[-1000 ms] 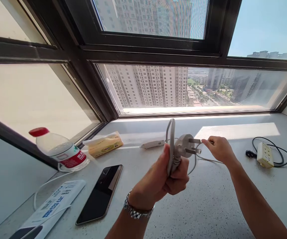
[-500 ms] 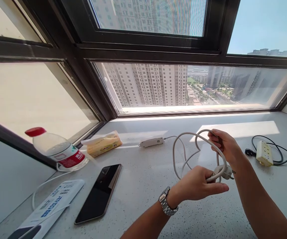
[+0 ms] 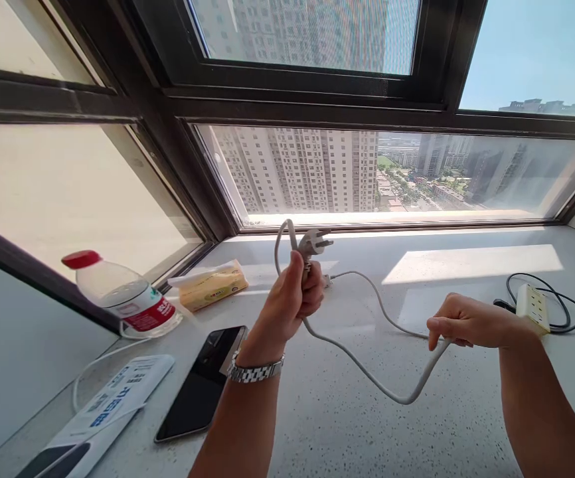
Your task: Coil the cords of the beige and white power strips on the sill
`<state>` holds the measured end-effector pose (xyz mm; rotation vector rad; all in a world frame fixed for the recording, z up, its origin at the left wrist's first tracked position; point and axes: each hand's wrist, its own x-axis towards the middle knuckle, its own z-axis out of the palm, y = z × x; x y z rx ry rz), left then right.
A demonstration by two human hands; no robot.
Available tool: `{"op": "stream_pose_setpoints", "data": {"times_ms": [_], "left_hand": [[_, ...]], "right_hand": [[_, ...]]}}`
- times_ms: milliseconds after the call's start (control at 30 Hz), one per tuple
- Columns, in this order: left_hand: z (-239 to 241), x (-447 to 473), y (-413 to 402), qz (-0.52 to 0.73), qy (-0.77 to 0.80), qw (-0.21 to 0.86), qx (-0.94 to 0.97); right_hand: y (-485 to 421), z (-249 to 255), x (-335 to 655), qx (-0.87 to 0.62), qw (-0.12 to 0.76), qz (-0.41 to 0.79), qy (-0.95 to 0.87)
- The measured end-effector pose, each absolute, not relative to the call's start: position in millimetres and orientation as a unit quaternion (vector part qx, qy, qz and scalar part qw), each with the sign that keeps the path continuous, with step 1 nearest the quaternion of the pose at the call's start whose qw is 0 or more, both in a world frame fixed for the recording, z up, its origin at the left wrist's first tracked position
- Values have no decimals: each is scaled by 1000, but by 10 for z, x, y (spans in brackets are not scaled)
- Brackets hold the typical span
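My left hand (image 3: 290,299), with a metal watch on its wrist, is closed around the white power cable just below its plug (image 3: 313,244). The plug points right with its prongs bare, and a loop of cable rises behind the thumb. From that fist the thick white cable (image 3: 367,385) sags down and then up to my right hand (image 3: 461,322). There my fingers pinch it, mostly hiding the grip. A thinner white cord (image 3: 382,302) runs from beside my right fingers back to a small connector (image 3: 328,280). The slim white device seen earlier is hidden behind my left hand.
At the left are a red-capped bottle (image 3: 125,292), a tissue pack (image 3: 212,285), a phone (image 3: 192,398) and a printed white box (image 3: 113,405). A small power strip (image 3: 532,309) with a black cord lies at the right. Windows (image 3: 312,172) border the sill.
My left hand has moved left and up with the plug. My right hand has dropped lower, turning its back up. The coiled cable between them has opened into one long sag.
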<state>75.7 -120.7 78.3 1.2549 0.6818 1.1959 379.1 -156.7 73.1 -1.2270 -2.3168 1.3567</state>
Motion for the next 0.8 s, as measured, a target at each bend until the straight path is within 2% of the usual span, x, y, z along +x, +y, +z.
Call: {"op": "stream_pose_setpoints", "data": {"times_ms": [133,233,333,433,533,633,800], "left_hand": [[941,416,-1161,723,327,460,399],[1066,301,-1250,794,324,384,341],[1138,256,-1356,808,300,388,326],[1159,240,-1416,797,282,416,334],[1183,250,-1452,783,252,448,350],[1243,284,-1510,758,214,493,370],[1321,353,-1668,703,141,570,402]], "right_hand": [[-1645,723,3584,-256,62,504,-822],[-1651,705,3414,-150,10,602,-784],[-1676,624,3182,-91,-71,688,-717],[-1769,420,2880,-75,-114,724,-677],[-1860,136,2615,-152,-143,720,-662],[-1811,-119,2514,-297,-90,691,-653],[-1432,-412,2669,-449,119,655,-596]]}}
